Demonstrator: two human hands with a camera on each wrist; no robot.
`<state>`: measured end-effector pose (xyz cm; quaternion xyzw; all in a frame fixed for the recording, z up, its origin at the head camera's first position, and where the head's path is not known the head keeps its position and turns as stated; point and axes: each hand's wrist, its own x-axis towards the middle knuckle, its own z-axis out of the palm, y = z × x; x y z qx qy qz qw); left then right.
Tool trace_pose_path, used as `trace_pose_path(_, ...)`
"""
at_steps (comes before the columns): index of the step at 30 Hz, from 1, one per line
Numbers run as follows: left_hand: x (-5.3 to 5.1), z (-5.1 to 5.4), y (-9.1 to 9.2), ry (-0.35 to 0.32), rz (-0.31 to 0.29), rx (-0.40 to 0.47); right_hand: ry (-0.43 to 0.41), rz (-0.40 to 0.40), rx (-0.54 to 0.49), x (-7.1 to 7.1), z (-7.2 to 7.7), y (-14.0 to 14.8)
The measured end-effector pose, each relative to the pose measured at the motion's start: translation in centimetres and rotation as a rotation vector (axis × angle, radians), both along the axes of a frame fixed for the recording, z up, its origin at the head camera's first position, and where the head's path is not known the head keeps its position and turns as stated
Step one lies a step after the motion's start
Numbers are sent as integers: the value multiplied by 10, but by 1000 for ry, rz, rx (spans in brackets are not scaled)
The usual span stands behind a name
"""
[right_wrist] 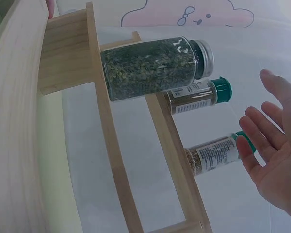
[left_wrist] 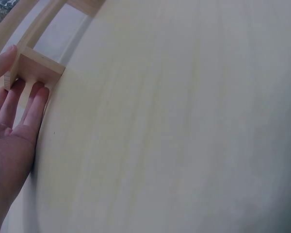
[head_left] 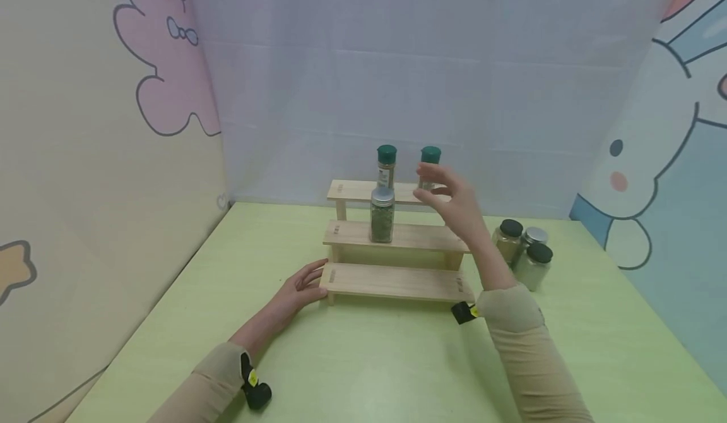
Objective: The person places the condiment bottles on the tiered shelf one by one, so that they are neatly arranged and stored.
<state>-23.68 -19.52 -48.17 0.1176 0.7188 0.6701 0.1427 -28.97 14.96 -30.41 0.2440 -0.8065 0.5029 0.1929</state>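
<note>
A three-step wooden spice rack [head_left: 397,282] stands on the table. My left hand [head_left: 300,286] holds the left end of its lowest step; in the left wrist view the thumb and fingers [left_wrist: 36,104] lie on either side of the board's end. My right hand [head_left: 454,203] is raised with fingers spread and holds nothing, in front of a green-capped spice jar [head_left: 430,155] on the top step. Another green-capped spice jar [head_left: 387,158] stands to its left. On the middle step is a silver-lidded jar of green dried herbs [head_left: 382,218].
Right of the rack, a group of jars stands on the table: two black-lidded jars [head_left: 532,270] and a silver-lidded jar [head_left: 535,236]. A pale curtain [head_left: 352,82] hangs behind the table, with cartoon-printed walls on both sides.
</note>
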Motion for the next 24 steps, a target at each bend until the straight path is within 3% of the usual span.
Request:
trace_pose_path(6,0,0,0,0,1,4,-28,-59,-1,18,15,16)
trace_pose_path(13,0,-1,0,1,-1,4,-1,-142,27,7,-2,47)
trace_pose_path(24,1,1,0,-1,-2,3,27,-244,-35,14,-18,85)
